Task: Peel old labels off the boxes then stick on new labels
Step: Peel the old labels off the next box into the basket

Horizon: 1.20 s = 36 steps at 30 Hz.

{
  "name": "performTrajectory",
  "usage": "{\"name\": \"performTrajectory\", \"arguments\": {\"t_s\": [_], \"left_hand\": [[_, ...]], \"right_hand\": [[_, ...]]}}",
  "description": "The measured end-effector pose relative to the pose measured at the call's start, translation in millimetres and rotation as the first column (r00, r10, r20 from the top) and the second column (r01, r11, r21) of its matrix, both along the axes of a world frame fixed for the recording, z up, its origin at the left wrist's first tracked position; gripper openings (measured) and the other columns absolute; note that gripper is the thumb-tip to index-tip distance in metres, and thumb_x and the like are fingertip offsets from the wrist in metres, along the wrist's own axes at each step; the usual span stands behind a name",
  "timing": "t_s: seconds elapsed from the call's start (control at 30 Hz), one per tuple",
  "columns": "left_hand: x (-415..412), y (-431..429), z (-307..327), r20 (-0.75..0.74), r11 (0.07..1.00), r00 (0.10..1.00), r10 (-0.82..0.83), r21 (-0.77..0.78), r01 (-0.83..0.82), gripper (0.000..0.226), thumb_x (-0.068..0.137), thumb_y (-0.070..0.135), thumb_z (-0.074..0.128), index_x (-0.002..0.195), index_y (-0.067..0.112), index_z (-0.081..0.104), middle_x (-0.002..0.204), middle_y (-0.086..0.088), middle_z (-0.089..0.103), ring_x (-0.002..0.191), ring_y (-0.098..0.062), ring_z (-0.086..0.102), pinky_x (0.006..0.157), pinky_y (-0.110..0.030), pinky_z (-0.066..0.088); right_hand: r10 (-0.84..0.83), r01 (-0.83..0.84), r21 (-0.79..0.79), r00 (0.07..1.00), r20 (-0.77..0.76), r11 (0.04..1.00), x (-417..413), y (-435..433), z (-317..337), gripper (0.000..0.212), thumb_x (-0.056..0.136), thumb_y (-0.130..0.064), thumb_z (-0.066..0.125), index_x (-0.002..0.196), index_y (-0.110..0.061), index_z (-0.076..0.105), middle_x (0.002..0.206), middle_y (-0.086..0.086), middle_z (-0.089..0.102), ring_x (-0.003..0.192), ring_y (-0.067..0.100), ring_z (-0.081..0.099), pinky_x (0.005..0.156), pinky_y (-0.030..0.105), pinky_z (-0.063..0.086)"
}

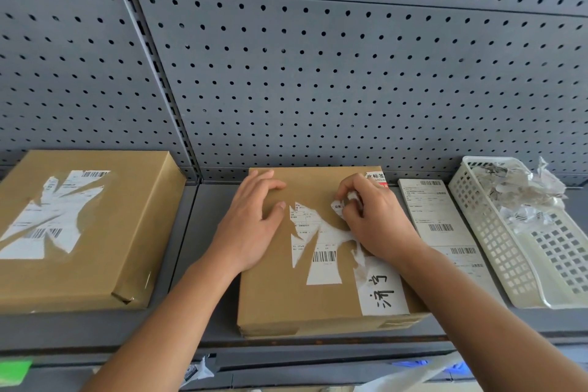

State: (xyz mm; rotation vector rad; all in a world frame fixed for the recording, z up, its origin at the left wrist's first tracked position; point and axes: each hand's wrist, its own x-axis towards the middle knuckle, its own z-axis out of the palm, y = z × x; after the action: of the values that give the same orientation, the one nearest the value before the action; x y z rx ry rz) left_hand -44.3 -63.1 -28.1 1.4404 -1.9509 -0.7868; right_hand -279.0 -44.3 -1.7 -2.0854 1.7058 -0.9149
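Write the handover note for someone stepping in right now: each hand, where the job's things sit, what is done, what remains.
Left hand flat on the middle box, steadying it.
Right hand pinching a torn strip of the old label.
Left box also carries label remnants.
New labels lie right of the middle box; basket holds scraps.
Done: both labels partly torn off.
Left: clear the remnants, stick new labels.
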Motion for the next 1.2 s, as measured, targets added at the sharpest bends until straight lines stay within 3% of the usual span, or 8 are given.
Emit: {"name": "performTrajectory", "arguments": {"t_s": [0.23,0.37,0.47,0.7,0.93,1.07,1.13,1.2], "left_hand": [[-0.5,-0.4,1.0,-0.003,1.000,1.000,-0.001,-0.002,0.001,0.030,0.104,0.038,0.048,0.134,0.039,0.051,0.158,0.028,0.026,0.148,0.013,0.001,0.116,-0.025,0.013],[0.1,0.2,0.4,0.001,1.000,1.000,-0.004,0.000,0.004,0.030,0.104,0.038,0.048,0.134,0.039,0.051,0.158,0.028,0.025,0.148,0.014,0.000,0.114,-0.025,0.013],[-0.2,-0.1,0.8,-0.004,1.000,1.000,-0.005,0.001,0.005,0.030,0.104,0.038,0.048,0.134,0.039,0.050,0.158,0.028,0.026,0.148,0.013,0.000,0.116,-0.025,0.013],[-0.1,0.2,0.7,-0.004,1.000,1.000,-0.007,0.007,0.007,0.029,0.104,0.038,0.047,0.133,0.040,0.050,0.158,0.028,0.025,0.148,0.013,0.000,0.115,-0.026,0.013],[0.0,0.2,0.7,-0.001,1.000,1.000,-0.002,0.012,0.002,0.030,0.104,0.039,0.048,0.133,0.041,0.050,0.158,0.029,0.025,0.148,0.014,0.000,0.116,-0.029,0.016],[-0.7,0.1,1.5,0.006,1.000,1.000,-0.002,0.014,0.002,0.030,0.104,0.039,0.047,0.133,0.042,0.049,0.158,0.029,0.025,0.148,0.013,0.000,0.116,-0.030,0.015],[-0.3,0.0,1.4,0.006,1.000,1.000,0.001,0.011,-0.001,0.030,0.104,0.039,0.047,0.133,0.041,0.049,0.158,0.029,0.025,0.148,0.013,0.001,0.117,-0.029,0.014],[-0.2,0.0,0.8,0.006,1.000,1.000,0.000,0.006,0.000,0.030,0.104,0.039,0.047,0.134,0.041,0.050,0.158,0.029,0.025,0.148,0.013,0.001,0.117,-0.028,0.014]], "right_hand": [[-0.004,0.003,0.014,0.999,0.046,1.000,-2.4,1.3,1.4,0.020,0.087,0.002,0.051,0.094,-0.014,0.060,0.090,-0.007,0.061,0.074,-0.001,0.051,0.065,0.012,0.036],[0.018,-0.018,-0.013,1.000,0.005,1.000,-1.4,2.0,-2.0,0.022,0.083,0.004,0.052,0.088,-0.017,0.056,0.082,-0.009,0.060,0.074,0.004,0.051,0.065,0.021,0.036],[0.009,-0.009,0.004,0.999,0.036,1.000,-3.2,4.4,0.9,0.022,0.085,0.004,0.052,0.091,-0.016,0.059,0.086,-0.008,0.061,0.071,0.001,0.051,0.063,0.011,0.034],[-0.009,0.008,0.014,0.996,0.087,1.000,-2.9,5.3,5.2,0.021,0.083,0.007,0.051,0.084,-0.013,0.059,0.072,-0.008,0.058,0.064,0.004,0.051,0.058,0.010,0.035],[0.006,-0.008,0.032,0.999,0.051,0.999,-2.4,4.7,3.5,0.022,0.084,0.004,0.052,0.087,-0.017,0.059,0.080,-0.006,0.060,0.068,0.005,0.051,0.060,0.012,0.033],[-0.001,-0.001,0.022,0.996,0.088,1.000,-4.9,7.2,6.6,0.023,0.087,0.005,0.053,0.095,-0.014,0.063,0.068,-0.019,0.057,0.059,0.006,0.051,0.055,0.011,0.034],[-0.001,-0.002,0.026,0.994,0.112,1.000,-4.5,6.9,8.2,0.025,0.091,0.001,0.055,0.109,-0.016,0.061,0.074,-0.018,0.060,0.063,0.009,0.054,0.058,0.016,0.040],[-0.018,0.016,0.015,0.986,0.168,1.000,-5.8,6.9,8.0,0.030,0.092,-0.003,0.061,0.114,-0.023,0.056,0.096,-0.009,0.058,0.082,0.011,0.057,0.072,0.017,0.046]]}}
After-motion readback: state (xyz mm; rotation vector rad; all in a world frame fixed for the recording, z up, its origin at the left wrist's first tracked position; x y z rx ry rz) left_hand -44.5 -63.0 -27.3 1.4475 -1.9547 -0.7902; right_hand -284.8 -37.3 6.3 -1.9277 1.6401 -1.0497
